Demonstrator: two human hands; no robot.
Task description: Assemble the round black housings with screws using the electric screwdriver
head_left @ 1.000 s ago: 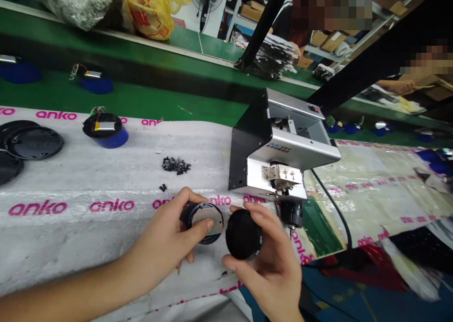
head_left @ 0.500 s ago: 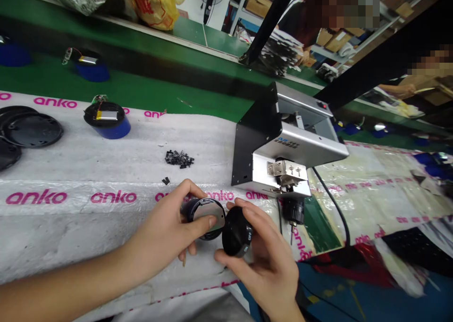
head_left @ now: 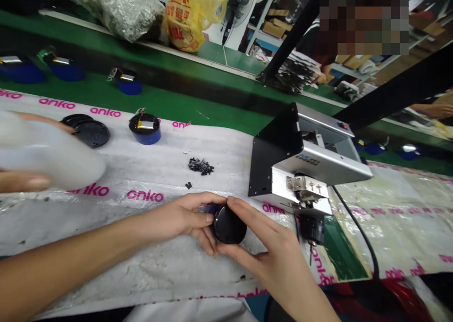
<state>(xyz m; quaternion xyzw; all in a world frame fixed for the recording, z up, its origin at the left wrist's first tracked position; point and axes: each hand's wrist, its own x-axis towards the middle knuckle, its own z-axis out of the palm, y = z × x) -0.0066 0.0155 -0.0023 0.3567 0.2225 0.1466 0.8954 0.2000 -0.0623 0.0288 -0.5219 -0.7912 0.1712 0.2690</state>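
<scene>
A white sheet [head_left: 88,227] printed in pink covers the bench, with a green strip [head_left: 219,117] running along its far side. On the sheet, to the right, stands the grey-and-black machine [head_left: 318,157], its chuck end overhanging the near edge. At the far left a white bottle [head_left: 63,152], blurred, is gripped by another person's hand [head_left: 24,183].

In the middle, near the front, the person's own two hands meet. The left hand [head_left: 193,216] is wrapped around the dark blue body [head_left: 211,209], thumb along its side. The right hand [head_left: 274,246] grasps the black cap [head_left: 230,224], fingers over the top of the rim and thumb beneath. Cap and body lie end to end between the hands, tilted above the sheet; whether the rims are fully seated I cannot tell, as the fingers cover most of the join.

The step in hand looks like fitting the cap to the body. It seems to call for a steady left hold, the rims square, and an even push or turn from the right.

Beyond sit black discs [head_left: 92,132], a blue cup [head_left: 146,136] bearing a small battery [head_left: 146,124], and a pile of tiny black bits [head_left: 201,166].
</scene>
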